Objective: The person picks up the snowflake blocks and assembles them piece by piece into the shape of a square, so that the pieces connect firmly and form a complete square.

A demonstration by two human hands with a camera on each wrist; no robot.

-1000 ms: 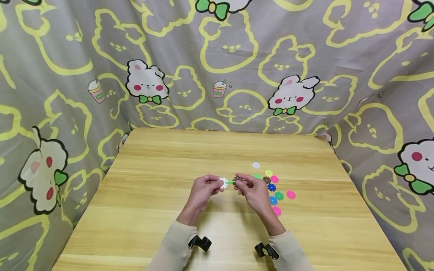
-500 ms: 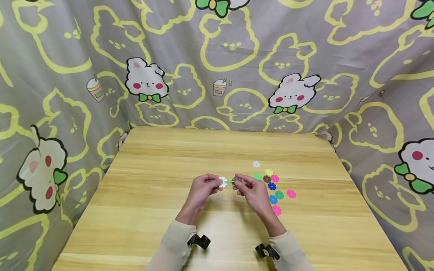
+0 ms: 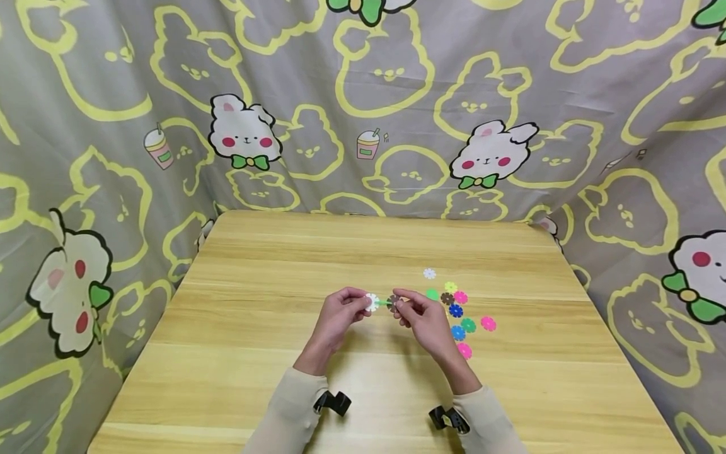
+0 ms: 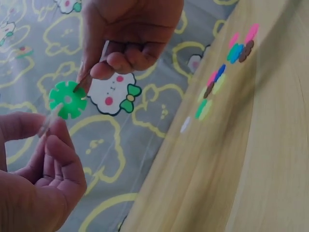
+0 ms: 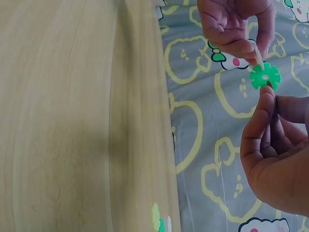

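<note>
Above the table, my left hand (image 3: pixel 339 316) pinches a white notched disc (image 3: pixel 372 302) between thumb and fingers. My right hand (image 3: pixel 425 320) pinches a brown notched disc (image 3: pixel 392 303). Between them a green snowflake disc (image 4: pixel 67 100) joins the two, its notches slotted into the white one on one side and the brown one on the other. The green disc (image 5: pixel 265 76) shows face-on in both wrist views, while the white and brown discs stand edge-on there. Fingers cover much of the brown disc.
Several loose discs lie right of my right hand, among them a dark blue disc (image 3: pixel 456 310), a pink disc (image 3: pixel 488 323) and a white disc (image 3: pixel 429 273) farther back. The wooden table (image 3: pixel 255 271) meets a patterned curtain (image 3: pixel 317 145) behind and at both sides.
Both hands keep their pinch on the joined discs and barely shift. Slightly more of the brown disc shows by my right fingers. The whole view has tilted a little.
</note>
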